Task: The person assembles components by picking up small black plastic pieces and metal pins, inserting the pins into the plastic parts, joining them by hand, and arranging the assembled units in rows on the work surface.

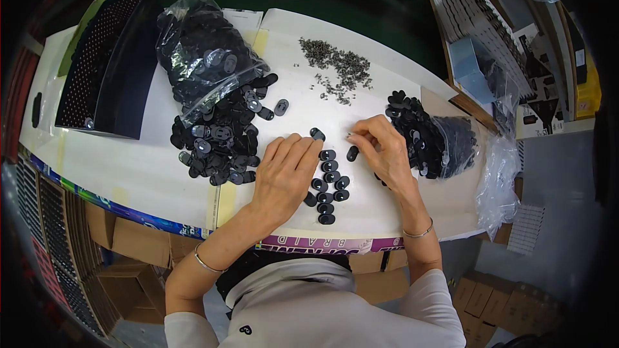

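Observation:
My left hand (287,171) lies over the white table, fingers bent and close together, its fingertips by a small black oval part (316,134); whether it grips anything under the palm is hidden. To its right, my right hand (383,148) pinches a tiny metallic piece (349,135) between thumb and forefinger. Just under that pinch lies another black oval part (352,153). Several assembled black ovals (331,166) with shiny spots form a loose column between my hands. Beyond them is a scattered heap of small metal pieces (342,64).
A pile of black parts (216,145) spills from a clear bag (203,51) on the left, beside a dark box (109,64). More black pieces (412,129) lie at the right with another plastic bag (455,145). White trays (477,16) stand at the upper right.

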Demonstrator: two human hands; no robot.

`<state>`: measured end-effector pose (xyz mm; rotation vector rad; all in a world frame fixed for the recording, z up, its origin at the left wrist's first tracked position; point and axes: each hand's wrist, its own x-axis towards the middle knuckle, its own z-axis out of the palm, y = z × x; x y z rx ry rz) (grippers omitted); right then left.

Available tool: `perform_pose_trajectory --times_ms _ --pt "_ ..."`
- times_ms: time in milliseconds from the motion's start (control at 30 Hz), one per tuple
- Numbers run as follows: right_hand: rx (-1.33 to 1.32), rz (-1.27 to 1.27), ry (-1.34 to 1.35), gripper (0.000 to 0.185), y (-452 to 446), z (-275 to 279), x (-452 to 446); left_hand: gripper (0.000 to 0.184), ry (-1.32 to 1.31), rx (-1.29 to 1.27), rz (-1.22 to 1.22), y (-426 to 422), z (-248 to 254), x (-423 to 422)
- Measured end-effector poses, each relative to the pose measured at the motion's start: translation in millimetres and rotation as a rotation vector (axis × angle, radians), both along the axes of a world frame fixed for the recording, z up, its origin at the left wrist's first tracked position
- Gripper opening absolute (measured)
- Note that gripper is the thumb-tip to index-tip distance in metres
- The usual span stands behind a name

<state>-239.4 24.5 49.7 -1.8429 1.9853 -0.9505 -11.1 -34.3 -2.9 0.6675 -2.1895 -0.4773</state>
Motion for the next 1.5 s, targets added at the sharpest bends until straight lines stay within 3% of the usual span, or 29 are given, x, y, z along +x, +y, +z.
perform_pose_trajectory --times_ms 267,367,567,700,767,867,967,1100,1233,1267,1367,1433,1500 --pt "-0.021 0.151 0.211 0.01 -6 6 -1 0.04 -0.089 -0.034 -0.019 -2 -1 -1" --pt "-0.038 0.193 0.196 0.01 -12 6 3 0.039 -0.112 -0.05 -0.034 -2 -1 -2" --pt "0.073 0.198 -0.114 0.007 -28 5 14 0.04 -0.132 -0.082 -0.026 -2 -3 -3" --pt "0.103 0.232 0.031 0.008 -34 3 13 0.047 -0.104 -0.038 -0.062 -1 -5 -4" --pt "0.106 0.239 0.085 0.008 -35 7 15 0.041 -0.127 -0.074 -0.031 -2 -5 -4" --pt "0.038 0.208 0.16 0.007 -32 6 23 0.039 -0.136 -0.09 -0.016 -2 -4 -4" --pt "-0.01 0.188 0.018 0.01 -23 6 14 0.039 -0.125 -0.072 -0.025 -2 -3 -4" --pt "-0.112 -0.052 0.059 0.012 8 15 -6 0.041 -0.08 -0.031 -0.022 -2 -2 -3" --pt "-0.031 -0.126 0.069 0.012 40 15 4 0.044 -0.064 -0.016 -0.03 -4 -2 -5" --pt "0.015 -0.121 0.053 0.016 44 14 8 0.045 -0.076 -0.022 -0.036 -7 -1 -6" --pt "-0.187 0.069 0.24 0.021 37 8 22 0.053 -0.14 -0.051 -0.086 -16 6 -8" --pt "-0.11 0.11 0.257 0.021 37 -2 21 0.055 -0.156 -0.051 -0.123 -22 10 -13" --pt "-0.107 0.136 0.272 0.02 30 -5 16 0.047 -0.158 -0.086 -0.119 -27 10 -17"
